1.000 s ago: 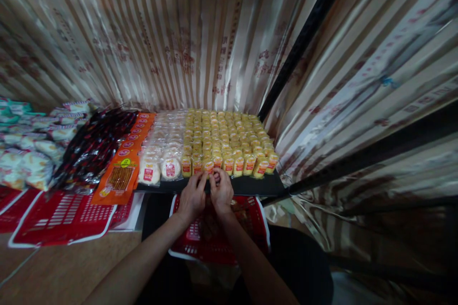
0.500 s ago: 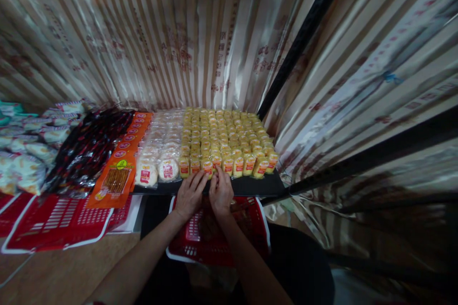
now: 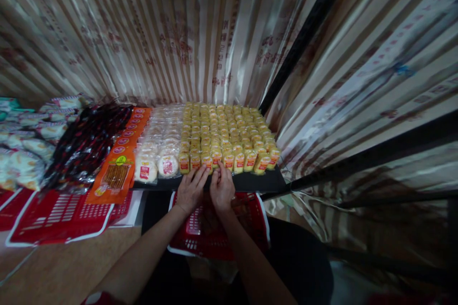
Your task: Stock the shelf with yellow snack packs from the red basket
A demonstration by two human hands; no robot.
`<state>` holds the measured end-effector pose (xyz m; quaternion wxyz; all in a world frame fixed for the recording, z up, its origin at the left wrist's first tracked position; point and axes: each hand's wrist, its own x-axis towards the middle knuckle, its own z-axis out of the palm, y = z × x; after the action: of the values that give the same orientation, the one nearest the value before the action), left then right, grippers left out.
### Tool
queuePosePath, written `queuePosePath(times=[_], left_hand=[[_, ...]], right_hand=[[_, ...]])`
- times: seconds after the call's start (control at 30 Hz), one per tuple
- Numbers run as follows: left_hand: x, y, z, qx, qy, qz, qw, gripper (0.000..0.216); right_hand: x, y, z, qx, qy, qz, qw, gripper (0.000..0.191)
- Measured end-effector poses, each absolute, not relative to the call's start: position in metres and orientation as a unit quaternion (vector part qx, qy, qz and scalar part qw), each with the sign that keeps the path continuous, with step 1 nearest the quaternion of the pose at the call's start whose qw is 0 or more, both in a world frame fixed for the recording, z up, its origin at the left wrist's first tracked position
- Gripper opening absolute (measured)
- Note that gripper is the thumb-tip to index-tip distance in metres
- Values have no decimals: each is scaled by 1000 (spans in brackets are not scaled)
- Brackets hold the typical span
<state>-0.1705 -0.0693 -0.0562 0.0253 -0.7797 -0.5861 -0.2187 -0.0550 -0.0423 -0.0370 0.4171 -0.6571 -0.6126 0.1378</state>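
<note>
My left hand (image 3: 192, 189) rests at the front of the shelf (image 3: 257, 181), fingers stretched out, with the tips against the front row of small yellow wrapped cakes (image 3: 238, 161). Close beside it, my right hand (image 3: 221, 188) reaches up with its index finger extended to the front of a cake and its other fingers partly bent. Neither hand grips a cake. The yellow cakes stand in tight rows running to the back, labels facing me. Left of them are rows of white round wrapped cakes (image 3: 168, 167).
A red basket (image 3: 263, 233) with a white rim sits below my hands. Leftward lie orange snack packs (image 3: 113, 181), dark shiny packets (image 3: 89, 147) and white bags (image 3: 28, 169), above another red basket (image 3: 60, 219). A black post (image 3: 300, 47) and striped curtain (image 3: 179, 33) enclose the shelf.
The view has shifted slightly. My fingertips sit a little lower against the front cakes, and the front row looks more even around them. Both hands remain side by side.
</note>
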Motion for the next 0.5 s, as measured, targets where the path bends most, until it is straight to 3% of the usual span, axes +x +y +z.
queuePosePath(times=[0.27,0.5], left_hand=[[-174,-70,-55,-783,-576,-235,2,47],[-167,-101,-67,-789,-556,-259,-43,33]], right_hand=[[-43,-60,-39,-551,-634,247,483,38],[-27,-103,-54,-500,-700,291,418,24]])
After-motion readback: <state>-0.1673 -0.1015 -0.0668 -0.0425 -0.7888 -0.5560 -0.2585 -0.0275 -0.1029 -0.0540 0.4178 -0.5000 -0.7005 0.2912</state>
